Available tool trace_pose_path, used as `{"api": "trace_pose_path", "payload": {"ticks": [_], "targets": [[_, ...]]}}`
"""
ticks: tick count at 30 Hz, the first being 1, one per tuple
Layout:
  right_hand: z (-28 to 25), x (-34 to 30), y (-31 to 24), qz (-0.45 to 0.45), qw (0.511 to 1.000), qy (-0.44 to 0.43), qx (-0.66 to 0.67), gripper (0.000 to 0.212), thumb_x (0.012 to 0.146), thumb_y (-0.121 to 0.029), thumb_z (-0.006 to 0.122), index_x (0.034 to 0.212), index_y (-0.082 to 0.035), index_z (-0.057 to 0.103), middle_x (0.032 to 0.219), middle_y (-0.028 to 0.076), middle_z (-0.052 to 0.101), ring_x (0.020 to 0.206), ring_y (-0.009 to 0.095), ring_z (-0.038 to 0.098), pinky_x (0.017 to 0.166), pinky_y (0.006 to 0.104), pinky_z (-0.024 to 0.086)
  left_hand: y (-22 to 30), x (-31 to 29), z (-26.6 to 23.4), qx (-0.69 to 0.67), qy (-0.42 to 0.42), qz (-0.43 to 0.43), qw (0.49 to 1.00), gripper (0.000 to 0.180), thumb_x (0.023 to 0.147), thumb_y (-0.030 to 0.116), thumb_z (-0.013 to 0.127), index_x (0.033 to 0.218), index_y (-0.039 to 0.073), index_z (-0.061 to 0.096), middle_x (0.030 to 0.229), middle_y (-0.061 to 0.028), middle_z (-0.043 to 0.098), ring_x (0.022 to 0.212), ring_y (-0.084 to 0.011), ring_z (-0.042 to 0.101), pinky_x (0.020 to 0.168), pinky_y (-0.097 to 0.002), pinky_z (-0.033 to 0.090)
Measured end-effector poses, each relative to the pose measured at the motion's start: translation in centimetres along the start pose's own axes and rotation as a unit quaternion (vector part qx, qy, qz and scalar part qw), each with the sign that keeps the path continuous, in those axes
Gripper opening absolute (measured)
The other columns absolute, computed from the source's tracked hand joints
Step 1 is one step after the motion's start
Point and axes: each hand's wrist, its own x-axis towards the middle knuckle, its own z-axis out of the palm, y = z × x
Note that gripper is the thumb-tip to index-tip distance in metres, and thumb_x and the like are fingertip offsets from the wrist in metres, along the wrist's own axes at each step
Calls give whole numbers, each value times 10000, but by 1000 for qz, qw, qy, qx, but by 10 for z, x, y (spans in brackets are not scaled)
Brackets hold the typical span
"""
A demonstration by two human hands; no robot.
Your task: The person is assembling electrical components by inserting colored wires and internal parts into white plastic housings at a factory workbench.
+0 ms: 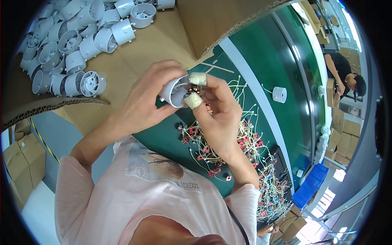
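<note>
Taped fingertips (193,100) partly hide the small coil (195,89) pinched by the right hand (219,107); whether it touches the white cylinder (176,94), gripped by the left hand (145,94), is unclear. Both lie between the hands.

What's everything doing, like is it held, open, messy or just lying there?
Light-grey round plastic housing: held in the bare left hand.
Small dark, coppery wound part: pinched by the tape-tipped right hand, at the housing's open end.
Big brown cardboard box: open.
Light-grey round plastic housings: heaped inside it.
Red round parts with pale wires: piled, tangled.
Single white round plastic piece: lying apart.
</note>
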Motion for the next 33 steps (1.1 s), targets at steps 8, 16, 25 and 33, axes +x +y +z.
{"api": "trace_pose_path", "payload": {"ticks": [8, 16, 25, 33], "targets": [[-6, -1, -5, -113, 958, -17, -262, 340, 760, 111, 545, 1084, 25, 488, 912, 175, 580, 759, 282, 606, 650, 335, 475, 6, -5, -1, -19, 14, -59, 998, 600, 642, 28, 747, 1186, 112, 509, 1106, -104, 465, 976, -276, 525, 775, -339, 469], [-10, 6, -1, -186, 921, 4, -341, 356, 692, 130, 566, 1030, 32, 510, 888, 162, 560, 748, 312, 567, 647, 367, 470, 4, -4, -7, -12, -10, -123, 992, 617, 628, 19, 754, 1195, 127, 535, 1067, -94, 453, 970, -249, 503, 783, -329, 449], [-1, 9, 12, -256, 919, 4, -298, 331, 642, 117, 592, 958, 30, 542, 871, 148, 541, 726, 305, 561, 618, 364, 464, 6, -4, -5, -91, -24, -96, 991, 559, 654, 1, 717, 1172, 96, 531, 1152, -106, 485, 1083, -264, 503, 857, -340, 450], [4, 8, 10, -262, 891, 0, -371, 317, 615, 83, 611, 921, 9, 574, 907, 134, 547, 773, 276, 562, 649, 351, 438, 10, -4, -3, -67, -31, -104, 992, 594, 654, -12, 724, 1202, 67, 511, 1199, -105, 505, 1092, -258, 520, 877, -330, 445]]}}
